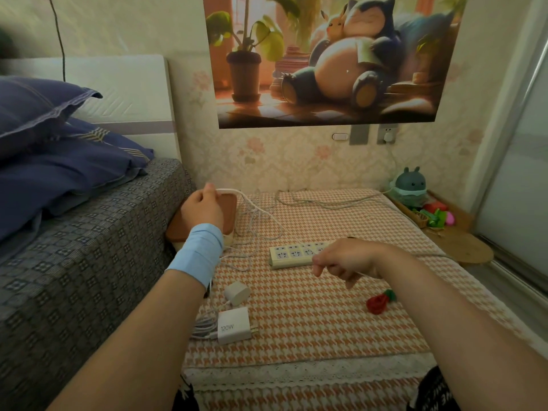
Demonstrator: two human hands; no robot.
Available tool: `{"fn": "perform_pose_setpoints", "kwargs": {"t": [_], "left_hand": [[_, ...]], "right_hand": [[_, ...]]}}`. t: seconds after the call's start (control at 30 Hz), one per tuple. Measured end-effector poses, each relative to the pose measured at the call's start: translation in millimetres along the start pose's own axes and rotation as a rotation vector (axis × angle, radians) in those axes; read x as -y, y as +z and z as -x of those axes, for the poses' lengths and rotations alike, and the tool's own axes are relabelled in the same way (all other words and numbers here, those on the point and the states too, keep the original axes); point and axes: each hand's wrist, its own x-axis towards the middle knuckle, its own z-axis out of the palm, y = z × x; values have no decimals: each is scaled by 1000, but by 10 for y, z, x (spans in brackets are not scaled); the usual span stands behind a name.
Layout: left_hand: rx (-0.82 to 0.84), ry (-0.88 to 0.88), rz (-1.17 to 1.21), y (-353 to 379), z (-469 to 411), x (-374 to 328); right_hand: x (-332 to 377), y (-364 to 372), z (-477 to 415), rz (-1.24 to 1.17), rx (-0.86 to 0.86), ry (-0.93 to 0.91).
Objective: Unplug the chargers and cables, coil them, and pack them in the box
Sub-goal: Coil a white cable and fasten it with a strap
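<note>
Head view, the only one. Two hands were out over the checked cloth (311,327). The left hand (203,207), blue band on its wrist, lay on top of the one box (229,210), which had a brown lid and sat at the cloth's far left corner against the bed (89,247). Its fingers curled down over the far edge, and a loose white cable (258,215) came out from under them. Whether they pinched it I could not tell.

The right hand (344,259) hovered over the near end of the single power strip (292,255), fingers curled in, pinching a thin cable (430,255) that ran off to the right.

Two chargers lay unplugged on the cloth near the left forearm: a round charger (237,293) and, just nearer, a square charger (234,324) marked 120W, with one coiled cable (203,326) touching its left side. One red toy (378,302) lay under the right wrist. Two blue pillows (59,149) were stacked on the bed.
</note>
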Motion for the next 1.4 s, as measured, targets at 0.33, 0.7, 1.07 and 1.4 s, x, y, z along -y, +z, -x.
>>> {"fn": "perform_pose_setpoints", "kwargs": {"t": [0.33, 0.7, 1.07, 1.4], "left_hand": [[102, 695, -622, 22, 121, 69], [923, 694, -1014, 246, 491, 113], [219, 401, -946, 11, -111, 210], [965, 542, -707, 238, 356, 399]], "right_hand": [[120, 195, -115, -226, -266, -59], [261, 312, -116, -261, -223, -250], [-36, 124, -241, 32, -217, -5], [252, 425, -439, 48, -310, -317]]}}
